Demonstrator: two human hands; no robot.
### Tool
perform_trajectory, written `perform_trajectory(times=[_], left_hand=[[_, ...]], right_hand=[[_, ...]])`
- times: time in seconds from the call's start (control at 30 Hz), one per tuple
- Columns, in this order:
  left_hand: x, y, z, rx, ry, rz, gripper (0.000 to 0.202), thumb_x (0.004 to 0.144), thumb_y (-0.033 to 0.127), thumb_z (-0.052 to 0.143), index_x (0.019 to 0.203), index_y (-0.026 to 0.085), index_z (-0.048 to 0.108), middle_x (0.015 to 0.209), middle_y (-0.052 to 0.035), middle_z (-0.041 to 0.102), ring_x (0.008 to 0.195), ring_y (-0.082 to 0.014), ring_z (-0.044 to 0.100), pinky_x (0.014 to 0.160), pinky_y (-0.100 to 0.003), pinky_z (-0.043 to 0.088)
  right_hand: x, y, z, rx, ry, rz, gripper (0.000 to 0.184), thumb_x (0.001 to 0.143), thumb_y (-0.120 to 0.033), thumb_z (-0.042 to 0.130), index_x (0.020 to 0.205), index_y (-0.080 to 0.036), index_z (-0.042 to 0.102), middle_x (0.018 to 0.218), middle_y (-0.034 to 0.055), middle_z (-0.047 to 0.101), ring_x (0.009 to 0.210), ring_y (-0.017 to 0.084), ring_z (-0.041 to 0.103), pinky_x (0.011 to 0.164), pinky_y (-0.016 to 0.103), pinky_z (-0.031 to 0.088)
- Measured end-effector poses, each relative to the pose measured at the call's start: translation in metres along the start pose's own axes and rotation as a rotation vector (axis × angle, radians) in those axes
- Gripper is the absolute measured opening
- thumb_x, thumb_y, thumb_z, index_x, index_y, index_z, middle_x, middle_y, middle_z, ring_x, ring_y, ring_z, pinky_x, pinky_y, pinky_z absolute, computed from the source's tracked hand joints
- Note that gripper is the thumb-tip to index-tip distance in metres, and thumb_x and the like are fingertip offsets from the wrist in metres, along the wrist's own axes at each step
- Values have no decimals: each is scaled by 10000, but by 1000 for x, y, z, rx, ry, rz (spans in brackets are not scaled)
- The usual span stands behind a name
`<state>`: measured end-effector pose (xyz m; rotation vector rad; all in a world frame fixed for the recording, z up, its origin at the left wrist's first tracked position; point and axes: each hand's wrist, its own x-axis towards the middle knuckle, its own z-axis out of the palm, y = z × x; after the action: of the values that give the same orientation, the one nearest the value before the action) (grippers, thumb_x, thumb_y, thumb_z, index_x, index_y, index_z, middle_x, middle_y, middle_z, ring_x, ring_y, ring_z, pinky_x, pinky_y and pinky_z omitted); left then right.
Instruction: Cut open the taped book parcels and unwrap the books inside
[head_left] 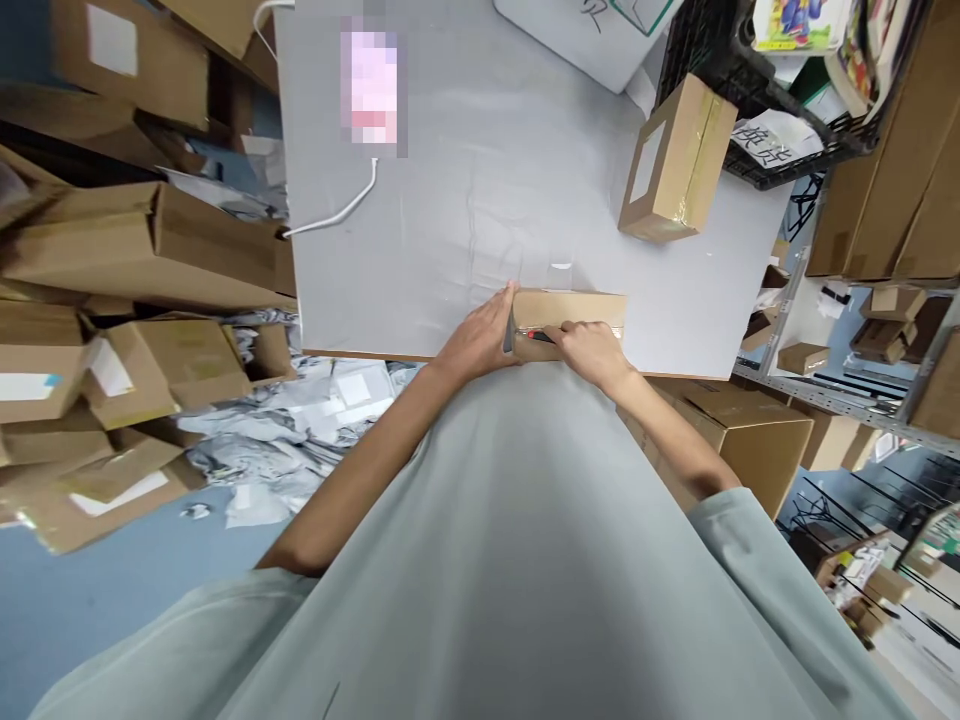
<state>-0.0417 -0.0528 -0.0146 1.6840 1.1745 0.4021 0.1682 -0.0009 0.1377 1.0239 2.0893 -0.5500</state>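
Observation:
A small brown cardboard box (574, 302) lies at the front edge of the grey-white table (450, 230), close against my shirt. My left hand (484, 330) grips its left end, fingers stretched along the side and thumb near the front. My right hand (589, 348) is closed around a black box cutter with a red part (538, 336), held along the taped face of the box. The blade does not show clearly, and most of the cutter's handle is hidden under my fingers. A grey flap or strip shows at the box's left end.
A second taped box (679, 160) stands at the table's right, near a black crate (772, 150) of books. A blurred-out device (373, 85) with a white cable (337, 215) lies back left. Cardboard boxes (150, 245) and crumpled packaging (300, 410) crowd the left floor.

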Motion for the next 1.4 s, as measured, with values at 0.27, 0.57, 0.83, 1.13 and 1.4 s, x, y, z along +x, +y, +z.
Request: perform_trajectory(times=[0.27,0.57,0.83,1.13,1.4], left_hand=[[0,-3,3,34,6,15,1366,826,488,868,1817,132,-2,1876,-231,164,1728,-441,231,1395,-559,275],[0,11,4,157,-24,-22,1358,781,350,864,1817,130,13,1864,-233,215,1702,-440,309,1345,-538,372],[2,24,0,220,-59,-117,1351,806,402,867,1821,165,7,1873,-207,204,1698,-444,315,1333,-538,390],[29,61,15,405,-117,-155,1394,778,444,895,1805,75,27,1859,-313,111,1736,-518,90,1390,-708,136],[129,129,99,488,-225,52,1480,668,422,963,1794,34,85,1828,-353,183,1724,-531,136,1391,-705,70]], right_hand=[[5,-6,-10,-64,-37,-7,430,1127,-59,396,1465,-158,643,1258,177,790,1167,291,782,862,360,545],[-9,-2,-1,-88,-7,46,385,1115,-47,400,1364,-135,679,1222,195,783,1123,264,761,842,335,514],[-63,107,34,-114,-64,290,467,1092,-19,408,1405,-163,724,1227,197,795,1133,272,738,871,349,458],[-130,202,116,121,159,667,347,1155,-253,496,1381,-214,757,1172,166,813,988,268,729,806,345,422],[-123,133,170,759,436,849,403,1143,-363,506,1462,-266,731,1294,112,827,1085,294,778,817,307,509]])
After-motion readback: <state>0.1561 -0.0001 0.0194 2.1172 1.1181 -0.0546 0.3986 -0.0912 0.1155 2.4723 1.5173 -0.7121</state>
